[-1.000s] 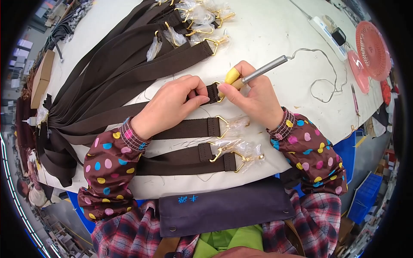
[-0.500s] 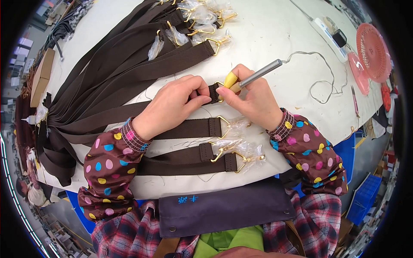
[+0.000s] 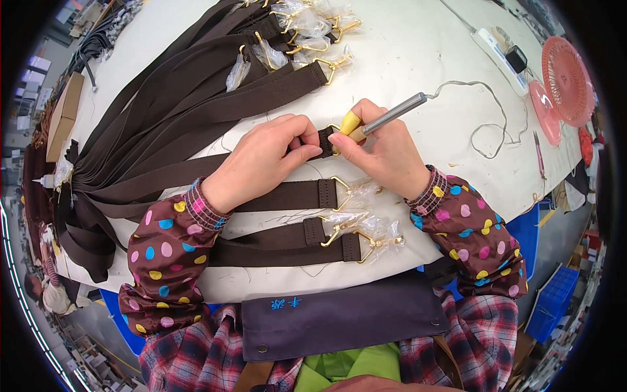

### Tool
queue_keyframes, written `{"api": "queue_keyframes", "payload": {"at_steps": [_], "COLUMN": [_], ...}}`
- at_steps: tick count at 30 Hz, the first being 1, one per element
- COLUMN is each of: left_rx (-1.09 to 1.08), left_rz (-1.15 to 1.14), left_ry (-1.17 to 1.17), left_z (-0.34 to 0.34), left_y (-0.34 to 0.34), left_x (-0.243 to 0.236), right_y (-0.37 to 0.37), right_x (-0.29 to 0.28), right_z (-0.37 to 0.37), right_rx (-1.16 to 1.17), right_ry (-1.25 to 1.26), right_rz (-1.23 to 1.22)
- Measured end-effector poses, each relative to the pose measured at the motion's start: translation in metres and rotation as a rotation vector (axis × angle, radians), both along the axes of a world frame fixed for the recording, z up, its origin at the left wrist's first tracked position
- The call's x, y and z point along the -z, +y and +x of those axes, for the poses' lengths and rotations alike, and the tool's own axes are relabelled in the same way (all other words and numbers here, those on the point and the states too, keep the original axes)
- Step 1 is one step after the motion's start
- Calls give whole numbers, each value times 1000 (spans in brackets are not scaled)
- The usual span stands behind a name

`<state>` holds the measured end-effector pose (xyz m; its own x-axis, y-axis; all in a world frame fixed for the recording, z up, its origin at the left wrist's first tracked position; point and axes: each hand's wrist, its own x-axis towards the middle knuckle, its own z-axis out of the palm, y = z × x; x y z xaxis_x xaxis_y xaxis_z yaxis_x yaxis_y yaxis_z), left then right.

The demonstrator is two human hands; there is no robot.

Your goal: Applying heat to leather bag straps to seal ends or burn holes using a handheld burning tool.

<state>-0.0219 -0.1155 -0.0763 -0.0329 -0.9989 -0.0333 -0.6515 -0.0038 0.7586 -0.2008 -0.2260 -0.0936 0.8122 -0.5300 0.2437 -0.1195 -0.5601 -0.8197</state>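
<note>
My left hand point(image 3: 264, 153) pinches the end of a dark brown webbing strap point(image 3: 325, 142), close to its gold metal ring. In my right hand point(image 3: 385, 150) is a corded pen-shaped tool with a grey metal barrel point(image 3: 394, 114), gripped between thumb and fingers. A yellow cover point(image 3: 351, 121) sits on a finger of that hand. The tool's tip is hidden at the strap end, behind my fingers. Below lie more straps point(image 3: 287, 196) with gold buckles point(image 3: 339, 194), some wrapped in clear plastic point(image 3: 385, 238).
A bundle of brown straps point(image 3: 130, 140) spreads across the left of the white table point(image 3: 418, 59). The tool's grey cord point(image 3: 480, 81) loops to the right. Beyond it are a white power strip point(image 3: 499, 59), a pink fan point(image 3: 567, 78) and thin snips point(image 3: 539, 155).
Almost nothing differs. Both hands keep their place at the strap end, and the pen-shaped tool has shifted only very slightly.
</note>
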Motion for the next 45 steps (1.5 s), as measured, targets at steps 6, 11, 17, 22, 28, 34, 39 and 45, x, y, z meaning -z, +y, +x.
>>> {"api": "queue_keyframes", "payload": {"at_steps": [6, 11, 17, 22, 28, 34, 39, 45], "left_rx": [36, 159, 241, 198, 160, 147, 154, -34], "left_rz": [3, -99, -46, -77, -58, -54, -73, 140], "left_ry": [31, -57, -85, -44, -6, -11, -22, 184], "left_z": [4, 10, 16, 15, 14, 13, 13, 10], "left_y": [0, -8, -13, -11, -10, -10, -10, -11], "left_x": [-3, -6, -3, -1, 1, 0, -2, 0], "right_y": [1, 3, 3, 3, 3, 3, 3, 2], "right_x": [1, -1, 6, 5, 7, 6, 5, 4], "right_z": [-1, -2, 2, 3, 3, 4, 4, 4], "right_rx": [4, 8, 37, 33, 24, 28, 28, 79], "right_ry": [11, 7, -91, -81, -83, -71, -64, -93], "right_rz": [52, 187, 127, 116, 98, 72, 62, 81]}}
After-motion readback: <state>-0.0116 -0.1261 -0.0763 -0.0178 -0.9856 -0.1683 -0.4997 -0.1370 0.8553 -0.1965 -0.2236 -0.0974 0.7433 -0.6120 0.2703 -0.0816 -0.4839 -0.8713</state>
